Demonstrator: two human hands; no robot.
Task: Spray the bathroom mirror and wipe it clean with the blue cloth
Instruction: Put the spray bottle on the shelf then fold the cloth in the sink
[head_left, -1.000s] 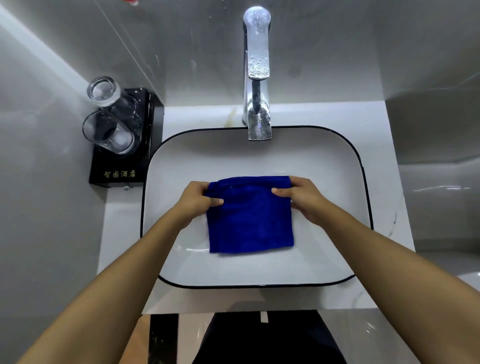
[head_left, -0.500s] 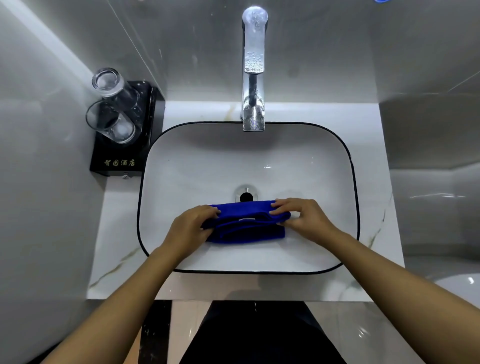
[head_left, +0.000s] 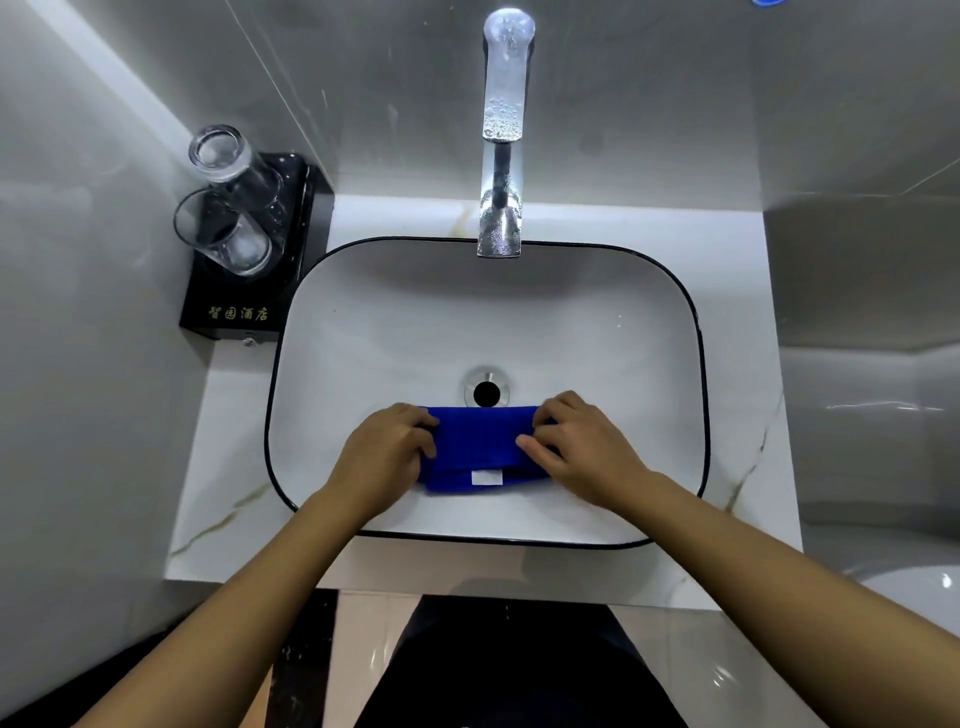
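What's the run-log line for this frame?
stage: folding | blue cloth: folded, in sink | left hand: grips cloth | right hand: grips cloth | mirror: unseen

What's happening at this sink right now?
A person stands at a white basin and holds a folded blue cloth over its near side, just in front of the drain. The left hand grips one end and the right hand the other. The tap is not running. Two glasses stand on a black tray to the left. No spray bottle is in view.
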